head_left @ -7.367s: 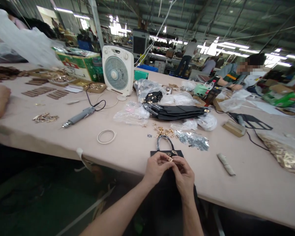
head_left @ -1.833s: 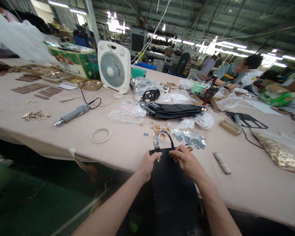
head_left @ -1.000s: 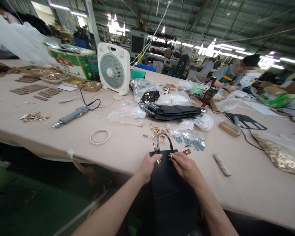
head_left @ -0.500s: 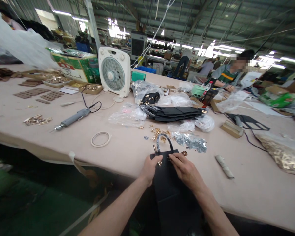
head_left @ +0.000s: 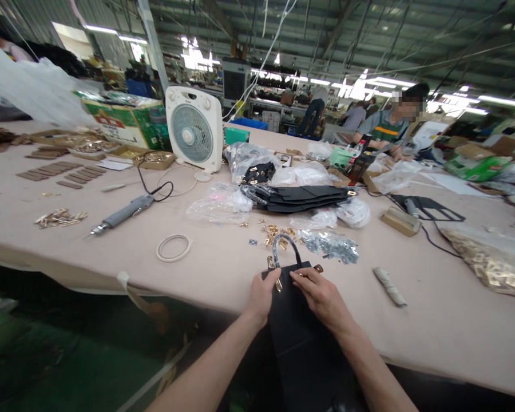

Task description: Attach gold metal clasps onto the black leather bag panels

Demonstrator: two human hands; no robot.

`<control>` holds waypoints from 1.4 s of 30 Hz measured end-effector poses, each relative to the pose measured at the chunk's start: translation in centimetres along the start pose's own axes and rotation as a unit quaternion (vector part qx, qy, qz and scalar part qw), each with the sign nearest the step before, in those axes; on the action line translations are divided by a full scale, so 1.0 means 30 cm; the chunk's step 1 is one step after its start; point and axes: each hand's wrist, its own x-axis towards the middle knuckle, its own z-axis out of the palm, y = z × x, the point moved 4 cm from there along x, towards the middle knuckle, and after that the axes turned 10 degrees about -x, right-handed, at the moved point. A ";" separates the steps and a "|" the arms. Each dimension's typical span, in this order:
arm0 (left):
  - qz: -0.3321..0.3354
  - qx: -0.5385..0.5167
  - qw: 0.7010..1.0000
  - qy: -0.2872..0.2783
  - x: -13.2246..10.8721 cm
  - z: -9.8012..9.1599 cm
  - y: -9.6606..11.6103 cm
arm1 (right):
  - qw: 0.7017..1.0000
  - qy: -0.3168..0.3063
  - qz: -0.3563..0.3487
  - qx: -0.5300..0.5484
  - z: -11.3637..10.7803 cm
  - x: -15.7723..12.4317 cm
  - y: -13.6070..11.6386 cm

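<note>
A black bag panel (head_left: 292,337) hangs over the table's near edge toward me, with a plastic-wrapped black handle (head_left: 286,239) arching from its top. My left hand (head_left: 261,293) is closed on the panel's upper left edge, thumb on its face beside a gold metal fitting (head_left: 278,284). At the upper right, my right hand (head_left: 321,290) pinches near the handle's base; what lies between its fingertips is too small to make out. Another gold fitting (head_left: 318,268) sticks out past the panel's right edge. Just beyond the handle lie loose gold fittings (head_left: 271,233) and thin silver plates (head_left: 332,246).
A grey electric screwdriver (head_left: 122,214) and a tape roll (head_left: 174,248) lie at left. Behind stand a box fan (head_left: 194,129) and stacked black panels (head_left: 304,198). A wrapped grey roll (head_left: 389,286) and a bag of metal parts (head_left: 493,266) are at right. A co-worker (head_left: 388,127) sits across the table.
My right hand's fingertips have shifted slightly left along the panel's top. The left hand keeps its hold. The whole view has turned slightly.
</note>
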 end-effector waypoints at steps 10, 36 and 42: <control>-0.034 -0.023 0.999 -0.002 0.005 0.008 -0.005 | 0.993 0.063 0.067 -0.072 0.052 -0.057 -0.046; -0.070 -0.114 0.986 -0.096 -0.085 0.043 0.046 | 0.962 0.176 0.207 0.001 0.107 -0.106 -0.356; -0.085 -0.154 0.978 -0.115 -0.082 0.049 0.038 | 0.967 0.152 0.203 -0.021 0.126 -0.117 -0.370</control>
